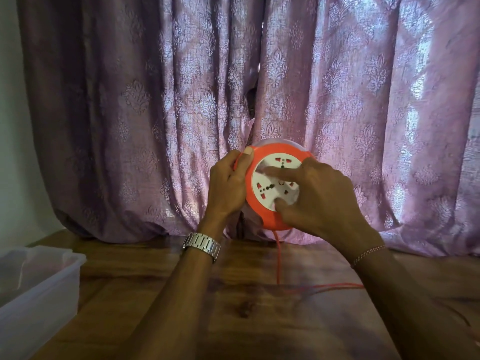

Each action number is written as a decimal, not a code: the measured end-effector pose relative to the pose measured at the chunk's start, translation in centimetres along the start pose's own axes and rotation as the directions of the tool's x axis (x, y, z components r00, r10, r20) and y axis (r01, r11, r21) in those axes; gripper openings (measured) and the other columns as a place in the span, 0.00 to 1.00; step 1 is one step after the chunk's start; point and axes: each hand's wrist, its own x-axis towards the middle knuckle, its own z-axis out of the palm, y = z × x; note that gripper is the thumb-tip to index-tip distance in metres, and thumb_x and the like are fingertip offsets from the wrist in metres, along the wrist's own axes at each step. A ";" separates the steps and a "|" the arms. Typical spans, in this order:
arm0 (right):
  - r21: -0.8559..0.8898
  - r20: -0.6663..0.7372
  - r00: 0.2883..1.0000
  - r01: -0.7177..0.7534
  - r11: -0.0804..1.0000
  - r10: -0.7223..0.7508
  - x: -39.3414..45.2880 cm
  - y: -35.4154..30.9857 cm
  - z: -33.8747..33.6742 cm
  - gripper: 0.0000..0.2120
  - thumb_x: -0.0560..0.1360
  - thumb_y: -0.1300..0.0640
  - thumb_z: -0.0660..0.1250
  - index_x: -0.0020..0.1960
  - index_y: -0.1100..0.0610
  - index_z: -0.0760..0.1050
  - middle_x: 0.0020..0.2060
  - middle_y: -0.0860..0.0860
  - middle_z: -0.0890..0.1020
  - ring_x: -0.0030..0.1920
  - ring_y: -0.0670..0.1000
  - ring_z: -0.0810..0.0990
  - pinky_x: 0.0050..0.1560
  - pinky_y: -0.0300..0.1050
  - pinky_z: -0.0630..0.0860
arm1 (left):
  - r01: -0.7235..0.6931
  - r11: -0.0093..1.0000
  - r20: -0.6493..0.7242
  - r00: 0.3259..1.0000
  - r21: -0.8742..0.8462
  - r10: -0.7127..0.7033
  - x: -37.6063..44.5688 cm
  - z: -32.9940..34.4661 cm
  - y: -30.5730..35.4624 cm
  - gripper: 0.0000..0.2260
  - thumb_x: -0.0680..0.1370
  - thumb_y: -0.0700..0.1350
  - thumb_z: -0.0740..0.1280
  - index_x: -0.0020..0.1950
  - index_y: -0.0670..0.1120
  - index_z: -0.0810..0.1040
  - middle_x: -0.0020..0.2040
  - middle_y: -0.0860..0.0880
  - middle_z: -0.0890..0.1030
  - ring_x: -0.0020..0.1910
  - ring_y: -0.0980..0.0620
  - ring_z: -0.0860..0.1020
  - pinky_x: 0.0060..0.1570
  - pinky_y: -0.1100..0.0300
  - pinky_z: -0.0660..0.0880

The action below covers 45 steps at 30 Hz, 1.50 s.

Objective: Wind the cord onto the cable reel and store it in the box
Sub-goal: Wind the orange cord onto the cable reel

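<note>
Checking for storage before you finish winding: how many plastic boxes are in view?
1. A translucent plastic box sits on the wooden table at the far left, partly cut off by the frame edge; others may lie outside the view.

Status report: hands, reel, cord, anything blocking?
Left hand grips reel rim, held upright above table. Right hand on white socket face, fingers spread. Cord hangs loose onto table, not fully wound. Box left, open, nothing blocking.
</note>
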 end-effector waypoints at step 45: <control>-0.034 0.059 0.996 0.063 0.997 -0.061 0.2 0.9 -0.6 0.27 0.63 0.44 0.70 0.60 0.30 0.72 0.45 0.51 0.81 0.43 0.56 0.80 0.39 0.46 0.73 | -0.016 0.999 0.022 1.000 0.050 0.015 -0.2 0.2 0.1 0.20 0.81 0.59 0.64 0.32 0.50 0.71 0.29 0.52 0.74 0.33 0.48 0.71 0.38 0.49 0.70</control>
